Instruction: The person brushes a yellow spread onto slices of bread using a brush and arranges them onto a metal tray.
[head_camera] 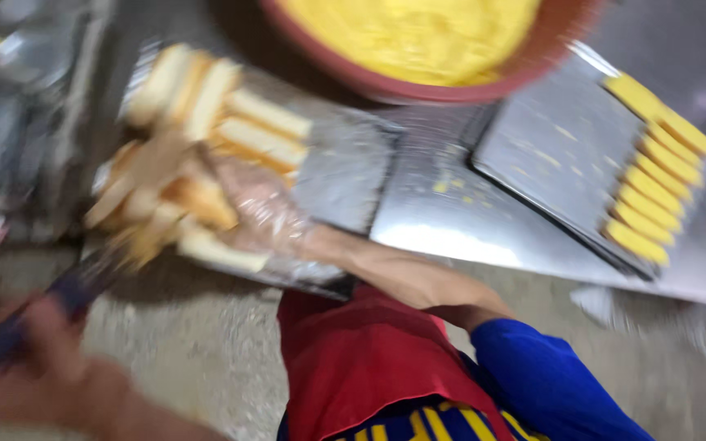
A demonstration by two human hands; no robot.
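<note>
Head view, heavily motion-blurred. The left hand (38, 371) sits low at the frame's left edge, fingers wrapped round a dark blue handle (51, 306). The handle runs up toward the bread (198, 155), and its far end is lost in the blur, so I cannot tell what tool it is.

The right hand (259, 208) wears a clear plastic glove and lies on the bread pile. It seems to press or cup the slices, but how far it is closed I cannot tell. Its bare forearm runs back to a blue sleeve (545, 380) over a red apron (361, 359).

The bread is a loose heap of pale slices with brown crusts, lying on a foil-lined tray (345, 167) at the near edge of a steel counter (443, 208). Some slices lean over the tray's near rim.

To the right, a flat metal tray (557, 147) carries 1 row of yellow-coated strips (655, 175) along its far side. A red bowl (533, 61) of yellow mix stands above, touching or overlapping that tray's corner.

Risks, as I judge them:
- The slices at the rim could slide to the floor if the gloved hand shifts the heap, since they already overhang.
- If the tool has a blade, it is close to the gloved fingers, and a slip could cut them.
- The flat tray overhangs the counter at an angle, so a nudge from the forearm could tip it.
</note>
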